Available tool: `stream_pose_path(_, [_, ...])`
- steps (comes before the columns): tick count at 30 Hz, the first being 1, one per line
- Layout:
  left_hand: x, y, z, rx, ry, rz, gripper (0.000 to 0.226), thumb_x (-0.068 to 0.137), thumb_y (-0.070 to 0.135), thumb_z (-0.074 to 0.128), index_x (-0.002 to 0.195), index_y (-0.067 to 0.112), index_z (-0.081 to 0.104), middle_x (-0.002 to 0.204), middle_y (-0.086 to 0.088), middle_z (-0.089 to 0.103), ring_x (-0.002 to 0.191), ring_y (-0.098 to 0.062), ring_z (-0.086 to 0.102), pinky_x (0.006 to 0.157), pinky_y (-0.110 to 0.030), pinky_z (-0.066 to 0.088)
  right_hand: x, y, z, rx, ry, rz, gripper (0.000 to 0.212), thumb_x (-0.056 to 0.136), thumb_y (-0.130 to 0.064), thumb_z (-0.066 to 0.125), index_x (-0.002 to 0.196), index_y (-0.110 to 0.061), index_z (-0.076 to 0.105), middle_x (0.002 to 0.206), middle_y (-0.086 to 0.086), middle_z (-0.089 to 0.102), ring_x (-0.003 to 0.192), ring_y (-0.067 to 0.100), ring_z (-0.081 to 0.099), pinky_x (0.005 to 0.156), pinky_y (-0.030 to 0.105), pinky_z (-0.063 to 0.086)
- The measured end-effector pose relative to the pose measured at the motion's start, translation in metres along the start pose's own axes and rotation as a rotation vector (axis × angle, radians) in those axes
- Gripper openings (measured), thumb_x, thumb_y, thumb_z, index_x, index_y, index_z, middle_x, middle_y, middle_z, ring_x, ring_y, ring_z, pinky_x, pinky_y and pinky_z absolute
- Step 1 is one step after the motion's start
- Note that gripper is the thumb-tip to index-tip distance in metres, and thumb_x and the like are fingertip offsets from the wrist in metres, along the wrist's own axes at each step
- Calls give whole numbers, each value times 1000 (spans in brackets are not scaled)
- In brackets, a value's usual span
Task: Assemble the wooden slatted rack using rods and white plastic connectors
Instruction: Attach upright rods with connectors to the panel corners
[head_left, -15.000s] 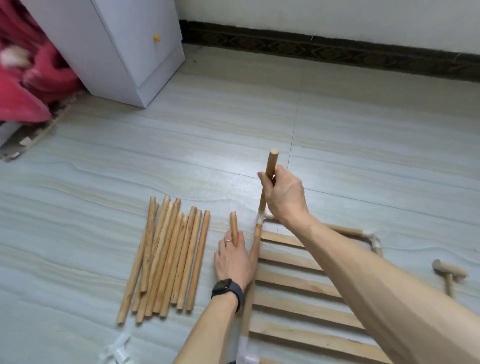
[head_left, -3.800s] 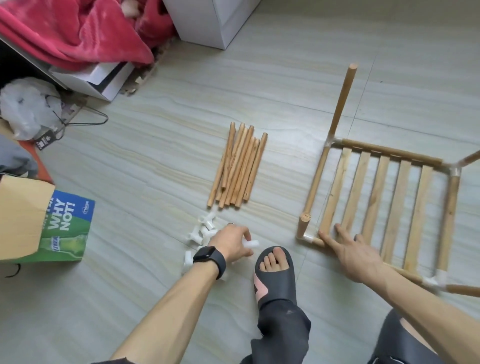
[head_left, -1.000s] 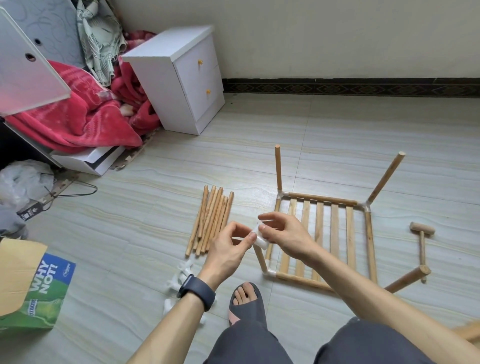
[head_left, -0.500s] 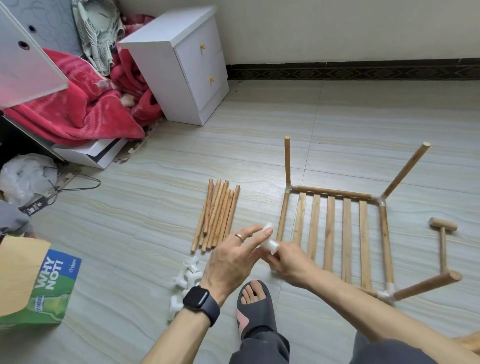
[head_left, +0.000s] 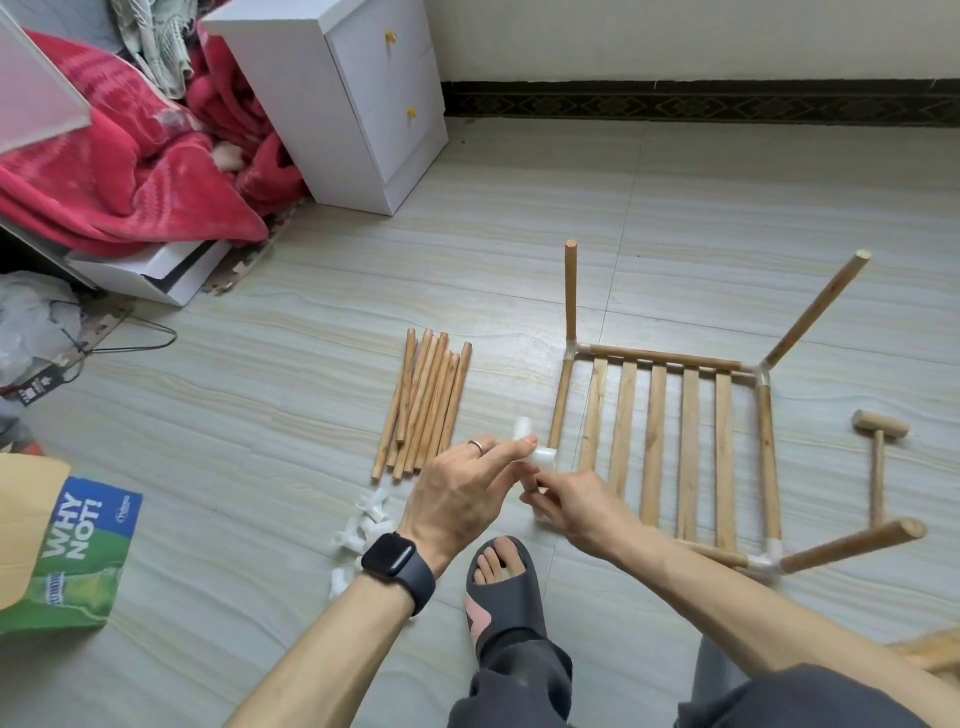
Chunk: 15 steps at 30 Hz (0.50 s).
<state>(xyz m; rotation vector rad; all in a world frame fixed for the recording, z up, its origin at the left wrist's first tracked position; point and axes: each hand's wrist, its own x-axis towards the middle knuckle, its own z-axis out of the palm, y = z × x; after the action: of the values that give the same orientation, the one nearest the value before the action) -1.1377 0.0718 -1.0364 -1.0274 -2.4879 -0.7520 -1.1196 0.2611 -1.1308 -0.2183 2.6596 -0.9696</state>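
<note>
A wooden slatted rack lies flat on the floor with upright rods in white connectors at its corners. My left hand holds a white plastic connector on top of the near-left upright rod. That rod is mostly hidden behind my right hand, which grips it just below the connector. A bundle of loose wooden rods lies left of the rack. Several loose white connectors lie on the floor beneath my left wrist.
A small wooden mallet lies right of the rack. My sandalled foot is planted below my hands. A white bedside cabinet, red blanket and green box stand to the left.
The connector has settled onto the top of the near-left rod, and my right hand has slid down to grip the rod under it. The camera view has shifted slightly.
</note>
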Motion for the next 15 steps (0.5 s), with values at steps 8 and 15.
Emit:
stream_pose_path(8, [-14,-7,12,24,141,92,38,90,15,71,126,18,58,76,-1,71,61,-17,63,54,-31,56,1,8,7,-76,14,-115,20,102,-45,49,109,-28,58,85,2,69,78,26,62,64,30,32])
stream_pose_path(15, [-10,-18,10,24,90,171,35,83,5,82,117,8,75,84,0,75,68,-16,70,54,-32,58,-3,5,7,-86,26,-138,9,103,-45,42,112,-43,41,67,-21,38,67,4,43,57,18,24])
